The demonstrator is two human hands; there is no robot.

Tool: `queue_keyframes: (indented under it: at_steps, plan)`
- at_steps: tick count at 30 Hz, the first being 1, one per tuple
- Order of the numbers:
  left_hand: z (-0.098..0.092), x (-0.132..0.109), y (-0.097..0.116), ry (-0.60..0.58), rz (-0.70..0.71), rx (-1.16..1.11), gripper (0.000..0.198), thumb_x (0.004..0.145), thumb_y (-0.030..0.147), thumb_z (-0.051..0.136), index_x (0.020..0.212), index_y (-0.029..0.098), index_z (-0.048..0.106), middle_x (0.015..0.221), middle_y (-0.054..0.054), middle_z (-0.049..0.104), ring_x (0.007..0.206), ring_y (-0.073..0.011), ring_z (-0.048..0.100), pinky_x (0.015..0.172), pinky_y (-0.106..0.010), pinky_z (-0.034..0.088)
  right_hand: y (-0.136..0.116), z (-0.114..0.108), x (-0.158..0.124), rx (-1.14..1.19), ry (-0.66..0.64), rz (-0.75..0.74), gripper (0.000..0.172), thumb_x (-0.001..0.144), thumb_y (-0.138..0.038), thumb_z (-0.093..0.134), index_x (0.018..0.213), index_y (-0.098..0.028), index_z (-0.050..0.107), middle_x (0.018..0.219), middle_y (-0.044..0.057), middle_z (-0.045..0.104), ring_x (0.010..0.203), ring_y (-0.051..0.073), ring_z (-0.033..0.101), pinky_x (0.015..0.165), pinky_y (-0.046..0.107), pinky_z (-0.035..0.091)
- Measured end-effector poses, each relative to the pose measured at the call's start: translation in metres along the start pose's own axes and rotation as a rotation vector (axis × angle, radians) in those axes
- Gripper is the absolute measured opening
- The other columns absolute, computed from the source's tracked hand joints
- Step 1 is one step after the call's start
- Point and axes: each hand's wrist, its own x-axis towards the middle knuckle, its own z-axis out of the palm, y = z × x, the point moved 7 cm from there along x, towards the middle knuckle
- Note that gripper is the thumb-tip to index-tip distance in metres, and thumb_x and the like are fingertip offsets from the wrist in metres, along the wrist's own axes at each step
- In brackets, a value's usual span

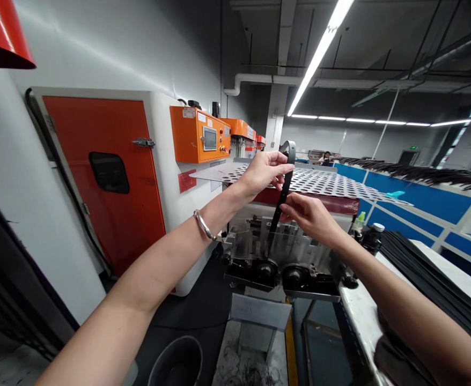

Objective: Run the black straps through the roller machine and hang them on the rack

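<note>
Up front, the left hand (264, 170) pinches a black strap (286, 185) near its curled top, while the right hand (310, 215) has its fingertips closed on the strap lower down. The strap stands nearly upright over a machine (266, 269), in front of a white sheet (324, 181) full of holes. Rightward, black strips (436, 289) lie on a white tabletop (358, 316).

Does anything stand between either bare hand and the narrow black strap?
Nothing visible does: the left hand grips the narrow black strap near its curled top, and the right hand appears to touch it below.
</note>
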Motion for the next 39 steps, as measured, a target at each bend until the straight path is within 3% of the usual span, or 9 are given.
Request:
queue_keyframes:
  at_steps: [9,12,16,19,22,24,29,34,39]
  plan:
    - [0.010,-0.005,-0.009,-0.069,0.012,0.256,0.014,0.082,0.015,0.065,0.071,0.016,0.057,0.056,0.005,0.051,0.048,-0.0065,0.045,0.048,-0.025,0.033,0.013,-0.006,-0.016,-0.166,-0.106,0.090,0.020,0.092,-0.034,0.053,0.078,-0.020,0.056,0.067,0.001,0.065,0.056,0.016,0.061,0.051,0.026,0.043]
    - [0.015,-0.011,-0.017,-0.089,0.086,0.465,0.016,0.080,0.018,0.067,0.066,0.016,0.059,0.060,0.003,0.054,0.054,-0.0075,0.044,0.055,-0.026,0.034,0.006,-0.012,-0.030,-0.369,-0.026,0.043,0.017,0.089,-0.035,0.060,0.082,-0.019,0.062,0.067,0.001,0.062,0.056,0.015,0.054,0.053,0.026,0.036]
    - [0.021,-0.022,-0.031,-0.057,0.074,0.700,0.016,0.079,0.028,0.067,0.068,0.017,0.063,0.066,0.000,0.061,0.062,-0.0116,0.051,0.059,-0.027,0.033,-0.007,-0.016,-0.067,-0.369,0.092,0.103,0.023,0.092,-0.043,0.058,0.092,-0.020,0.060,0.067,0.000,0.059,0.057,0.015,0.050,0.055,0.027,0.033]
    - [0.019,-0.043,-0.033,0.051,0.054,0.842,0.018,0.080,0.036,0.068,0.077,0.018,0.066,0.071,0.000,0.064,0.064,-0.0132,0.053,0.059,-0.028,0.032,0.004,0.011,-0.109,-0.175,-0.054,0.237,0.029,0.095,-0.046,0.051,0.082,-0.022,0.058,0.064,-0.001,0.058,0.055,0.014,0.048,0.052,0.027,0.030]
    - [0.013,-0.083,-0.030,0.160,0.076,0.818,0.020,0.086,0.039,0.063,0.093,0.020,0.065,0.073,0.002,0.061,0.066,-0.0131,0.052,0.061,-0.027,0.034,0.041,0.062,-0.159,-0.069,-0.250,0.360,0.036,0.095,-0.047,0.049,0.073,-0.021,0.058,0.061,0.000,0.057,0.056,0.016,0.050,0.053,0.027,0.030]
    - [0.007,-0.120,-0.037,0.220,0.036,0.725,0.022,0.089,0.039,0.058,0.102,0.022,0.064,0.075,0.002,0.059,0.065,-0.0125,0.050,0.063,-0.027,0.037,0.079,0.097,-0.190,-0.004,-0.276,0.454,0.033,0.094,-0.047,0.051,0.075,-0.021,0.060,0.064,0.001,0.061,0.061,0.018,0.056,0.056,0.029,0.034]
    - [0.007,-0.237,-0.102,0.336,-0.350,0.493,0.024,0.091,0.044,0.054,0.105,0.026,0.063,0.084,0.001,0.061,0.070,-0.0142,0.054,0.066,-0.026,0.043,0.163,0.158,-0.226,0.243,-0.026,0.658,0.039,0.082,-0.046,0.062,0.110,-0.019,0.062,0.113,0.013,0.067,0.107,0.030,0.062,0.084,0.037,0.048]
    - [0.035,-0.343,-0.179,0.321,-0.743,0.232,0.028,0.089,0.049,0.053,0.102,0.027,0.064,0.090,-0.001,0.064,0.088,-0.0206,0.062,0.077,-0.028,0.049,0.192,0.180,-0.221,0.268,0.052,0.767,0.044,0.075,-0.046,0.063,0.110,-0.020,0.061,0.120,0.014,0.063,0.112,0.033,0.059,0.092,0.042,0.047]
    - [0.044,-0.396,-0.199,0.351,-0.884,0.212,0.037,0.086,0.057,0.052,0.098,0.025,0.068,0.082,-0.003,0.067,0.077,-0.0218,0.061,0.069,-0.031,0.048,0.193,0.184,-0.213,0.204,-0.003,0.718,0.018,0.076,-0.037,0.060,0.088,-0.024,0.062,0.104,0.009,0.067,0.106,0.032,0.058,0.094,0.042,0.040]
